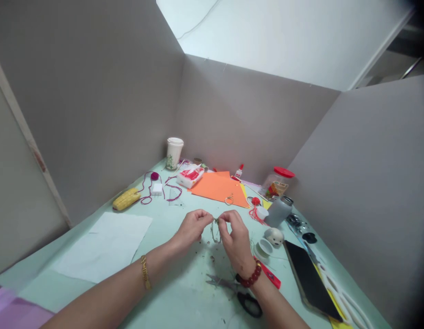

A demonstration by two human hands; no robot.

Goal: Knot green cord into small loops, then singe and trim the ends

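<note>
Above the middle of the table, my left hand (194,225) and my right hand (235,233) meet fingertip to fingertip. Both pinch the top of a thin greenish cord loop (216,238), which looks like a bracelet and hangs down between them. The fingertips partly hide where it is gripped. Small dark bits (212,259) lie scattered on the table below. Scissors (228,284) with black handles lie partly opened under my right wrist. A red tool (271,275), perhaps a cutter, is partly behind that wrist. Right of my right hand stands a small white cup (264,248).
White paper (105,246) and a yellow corn-shaped object (126,199) lie left. Orange sheets (218,188), a tissue pack (190,176) and a lidded cup (174,154) are at the back. Right are a jar (276,183), a grey can (279,211), a dog-head figure (274,236) and a black tablet (309,278).
</note>
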